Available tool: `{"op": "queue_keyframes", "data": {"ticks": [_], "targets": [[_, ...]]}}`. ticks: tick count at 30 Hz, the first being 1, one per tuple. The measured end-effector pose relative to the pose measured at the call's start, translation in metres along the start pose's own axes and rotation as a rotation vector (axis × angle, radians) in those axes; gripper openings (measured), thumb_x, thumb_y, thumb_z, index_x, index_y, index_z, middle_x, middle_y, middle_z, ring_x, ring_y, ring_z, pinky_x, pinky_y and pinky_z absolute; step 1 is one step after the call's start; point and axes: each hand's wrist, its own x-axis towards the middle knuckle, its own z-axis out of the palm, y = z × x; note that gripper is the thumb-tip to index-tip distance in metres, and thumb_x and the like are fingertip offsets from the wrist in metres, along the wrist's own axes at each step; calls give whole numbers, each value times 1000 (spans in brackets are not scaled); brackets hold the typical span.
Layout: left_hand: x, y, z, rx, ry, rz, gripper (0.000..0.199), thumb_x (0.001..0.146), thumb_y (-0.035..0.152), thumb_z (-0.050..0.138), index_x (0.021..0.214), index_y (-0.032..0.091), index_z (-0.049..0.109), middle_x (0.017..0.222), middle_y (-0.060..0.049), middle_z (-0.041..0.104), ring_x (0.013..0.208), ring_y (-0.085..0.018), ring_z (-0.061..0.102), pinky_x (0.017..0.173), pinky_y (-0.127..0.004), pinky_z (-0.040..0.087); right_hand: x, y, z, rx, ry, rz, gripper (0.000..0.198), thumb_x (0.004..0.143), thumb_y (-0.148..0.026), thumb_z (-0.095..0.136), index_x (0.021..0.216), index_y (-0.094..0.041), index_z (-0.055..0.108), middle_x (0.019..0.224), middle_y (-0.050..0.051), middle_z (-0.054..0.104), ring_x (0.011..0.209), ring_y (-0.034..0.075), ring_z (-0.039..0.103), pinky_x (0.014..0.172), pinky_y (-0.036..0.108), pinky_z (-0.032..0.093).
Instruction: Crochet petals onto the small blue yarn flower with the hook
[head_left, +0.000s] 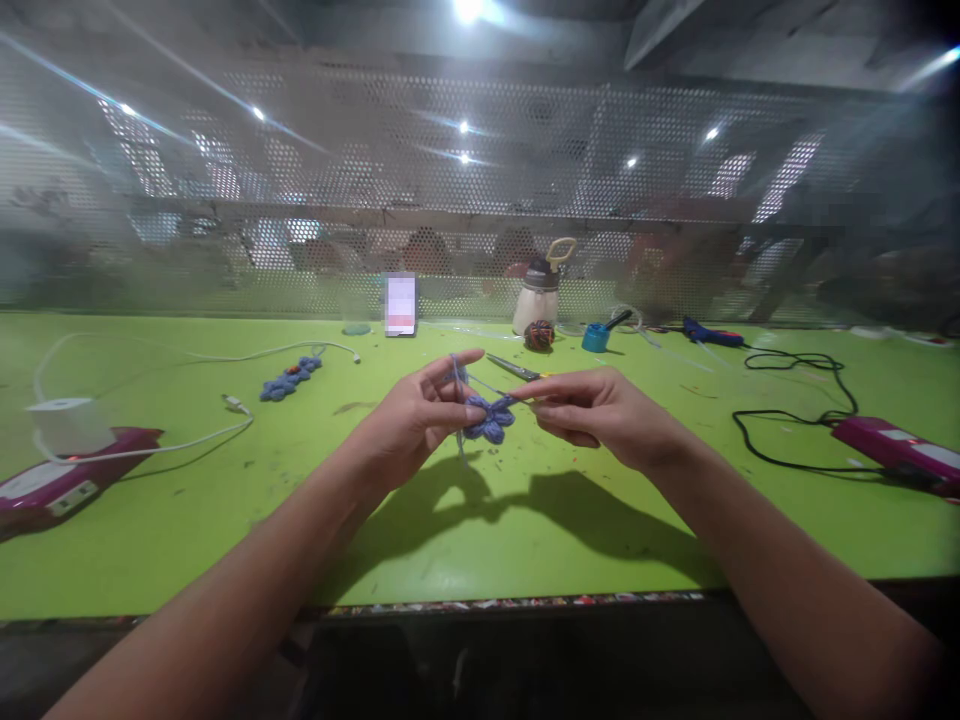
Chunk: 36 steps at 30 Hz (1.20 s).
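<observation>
Between my hands, above the table, is a blue-purple crochet flower piece (491, 418) with puffy petals. My left hand (424, 415) pinches its left edge between thumb and fingers. A strand of matching yarn runs over the raised left index finger and down to the piece. My right hand (600, 412) is closed at the right edge, its index finger stretched toward the stitches. It grips what looks like a thin crochet hook, mostly hidden by the fingers. Just behind the hands lie scissors (514, 367), partly covered by the right hand.
On the green table (225, 540) lie a finished crochet strip (291, 380) and a white cable (202, 447). Purple power strips (896, 445) sit at both sides. Behind are a phone (400, 305), bottle (536, 300), dark yarn ball (538, 336), blue pot (596, 338) and glue gun (712, 333).
</observation>
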Motion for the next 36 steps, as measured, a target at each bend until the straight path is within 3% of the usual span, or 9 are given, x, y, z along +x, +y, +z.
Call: {"op": "queue_keyframes", "data": {"ticks": [5,9,15,21,30,33,36], "targets": [[1,0,-2,-13,8,-34,67,59,-4,72,123,7,59,70,0,62,66,-12,59,69,-26,44,-4,-3,-3,-321,-55,-114,30,89,-25,59,111,-13,75,54,-6,33,50,8,24,46,24,19],[3,-1,-4,31,19,-49,68,59,-2,73,124,6,59,70,0,63,64,-11,59,67,-25,44,-5,-7,-3,-575,-66,-212,31,90,-24,55,110,-12,75,55,-4,44,51,8,30,47,23,26],[3,-2,-3,175,-3,-43,70,61,6,77,128,8,56,69,0,64,64,-12,60,67,-27,44,-6,-10,1,-731,-68,-313,30,91,-18,52,109,-14,76,57,-1,57,50,9,37,49,22,30],[2,-3,-3,234,0,-27,71,61,9,78,128,8,56,69,0,64,65,-13,60,68,-28,44,-6,-11,3,-776,-83,-310,30,91,-15,51,108,-17,76,60,-1,63,49,8,39,51,21,33],[2,-5,1,350,13,44,68,61,12,79,126,8,57,67,2,63,66,-14,60,69,-29,46,-5,-7,8,-779,-23,-236,34,89,-12,51,112,-16,75,73,4,72,59,11,54,57,23,39],[0,-6,4,514,41,180,65,66,16,78,128,10,58,68,1,62,66,-16,60,68,-30,48,-3,-3,10,-704,55,-177,33,86,-12,53,109,-17,76,71,3,69,58,11,50,55,25,38],[-4,-10,6,706,88,429,56,73,15,74,127,16,61,73,-1,65,69,-17,61,72,-31,48,1,3,16,-488,147,-81,31,82,-12,57,105,-17,77,57,-2,57,50,9,39,48,24,31]]}}
